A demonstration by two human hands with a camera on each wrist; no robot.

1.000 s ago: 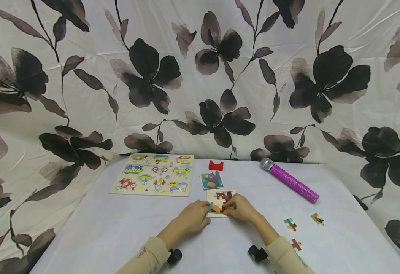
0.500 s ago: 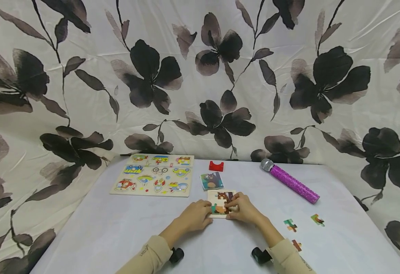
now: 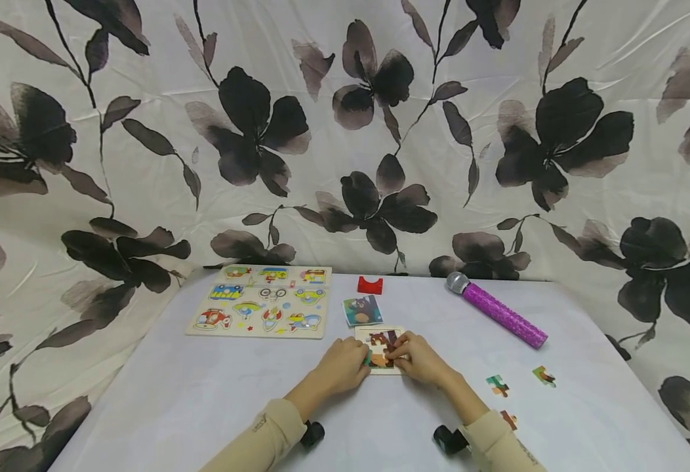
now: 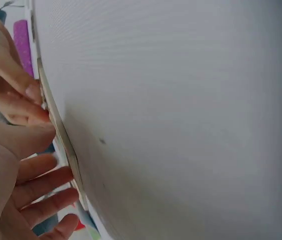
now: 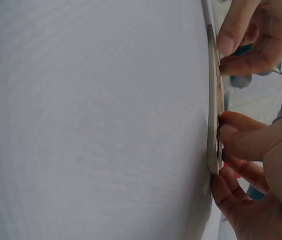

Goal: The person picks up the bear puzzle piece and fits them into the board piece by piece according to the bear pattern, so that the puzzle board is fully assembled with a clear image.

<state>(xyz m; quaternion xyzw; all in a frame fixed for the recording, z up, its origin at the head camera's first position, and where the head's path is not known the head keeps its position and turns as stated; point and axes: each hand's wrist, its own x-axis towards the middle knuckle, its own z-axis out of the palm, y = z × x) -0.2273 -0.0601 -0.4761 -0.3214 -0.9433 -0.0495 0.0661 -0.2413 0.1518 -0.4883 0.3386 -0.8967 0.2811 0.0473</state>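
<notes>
A small wooden jigsaw tray (image 3: 387, 371) lies in front of me, partly filled with bear-picture pieces (image 3: 377, 339). My left hand (image 3: 340, 367) rests at the tray's left side, its fingertips touching the rim; they look extended in the left wrist view. On the right side, my right hand (image 3: 418, 359) pinches a jigsaw piece between thumb and index finger, low over the tray. That piece is mostly hidden by the fingers. Other fingers of the right hand (image 5: 265, 165) touch the tray's edge in the right wrist view.
Just behind the tray is a bear picture card (image 3: 363, 311), with a red piece (image 3: 370, 285) beyond it. A vehicle puzzle board (image 3: 259, 303) lies at left. Rightward are a purple glitter microphone (image 3: 501, 314) and loose jigsaw pieces (image 3: 497, 385). A floral cloth (image 3: 298, 216) hangs behind the table.
My left hand has shifted slightly right, further over the tray's left edge. My right hand has moved a little right, its fingers staying at the tray.
</notes>
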